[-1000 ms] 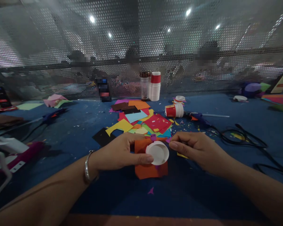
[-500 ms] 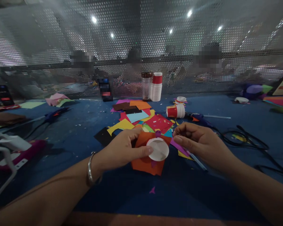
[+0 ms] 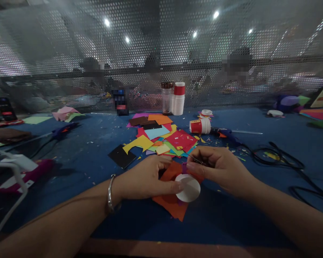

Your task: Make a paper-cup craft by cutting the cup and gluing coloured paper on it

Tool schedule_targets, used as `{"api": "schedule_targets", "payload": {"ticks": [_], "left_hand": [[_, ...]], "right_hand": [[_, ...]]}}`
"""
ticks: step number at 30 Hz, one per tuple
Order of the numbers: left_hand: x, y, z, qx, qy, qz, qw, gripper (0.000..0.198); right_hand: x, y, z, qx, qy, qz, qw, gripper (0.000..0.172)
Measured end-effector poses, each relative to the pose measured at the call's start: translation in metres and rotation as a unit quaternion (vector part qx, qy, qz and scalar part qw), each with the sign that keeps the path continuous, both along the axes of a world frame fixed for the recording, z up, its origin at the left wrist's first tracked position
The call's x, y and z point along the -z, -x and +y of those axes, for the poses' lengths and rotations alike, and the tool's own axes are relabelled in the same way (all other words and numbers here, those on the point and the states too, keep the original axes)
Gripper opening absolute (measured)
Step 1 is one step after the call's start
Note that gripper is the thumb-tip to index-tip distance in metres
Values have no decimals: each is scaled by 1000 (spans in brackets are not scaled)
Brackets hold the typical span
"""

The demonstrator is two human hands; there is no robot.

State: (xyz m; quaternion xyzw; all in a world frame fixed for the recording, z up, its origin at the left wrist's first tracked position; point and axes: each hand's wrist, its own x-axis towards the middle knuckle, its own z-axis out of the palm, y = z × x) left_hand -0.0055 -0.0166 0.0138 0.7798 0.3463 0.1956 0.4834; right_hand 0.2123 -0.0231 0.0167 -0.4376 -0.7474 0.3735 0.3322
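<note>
My left hand [image 3: 153, 181] is closed on a sheet of orange paper [image 3: 168, 203], its thumb pressing on the edge of a white round disc [image 3: 191, 189], which looks like a paper-cup base. The disc lies over the orange sheet. A small purple paper piece [image 3: 184, 167] shows above the disc, close to my right fingertips. My right hand [image 3: 216, 165] is closed in a pinch around a thin dark pointed tool [image 3: 195, 157], whose exact kind I cannot make out. Its tip points up and left toward the paper pile. Part of the orange sheet is hidden behind both hands.
Colored paper [image 3: 157, 132] is heaped ahead. Beyond it stand a jar [image 3: 167, 100] and stacked cups [image 3: 178, 104]. Red-and-white cups [image 3: 200, 126] lie beside a glue gun [image 3: 228, 136] with a cable. At left are another glue gun [image 3: 61, 131], a power strip [image 3: 40, 172] and another person's hand [image 3: 9, 136].
My left hand has brought the orange sheet and white disc nearer to me and slightly right. My right hand has moved left and down, and its fingertips now reach the purple piece.
</note>
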Motion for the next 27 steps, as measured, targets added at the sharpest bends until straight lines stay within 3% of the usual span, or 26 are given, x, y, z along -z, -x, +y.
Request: {"api": "schedule_targets", "payload": {"ticks": [5,10,19,23,27], "left_hand": [[-1,1,2,-25,-14,12,1000,28],[1,7,6,-54,11,-39,998,27],[4,11,10,-109,55,-97,988,30],[5,8,12,-164,94,-181,965,29],[7,4,12,-185,186,-255,931,28]], "right_hand": [[-4,1,-1,19,10,37,999,28],[-9,-9,-3,59,4,43,997,42],[1,-20,-4,27,48,32,998,44],[2,-20,-5,15,68,52,996,44],[1,-19,-7,46,56,85,994,41]]}}
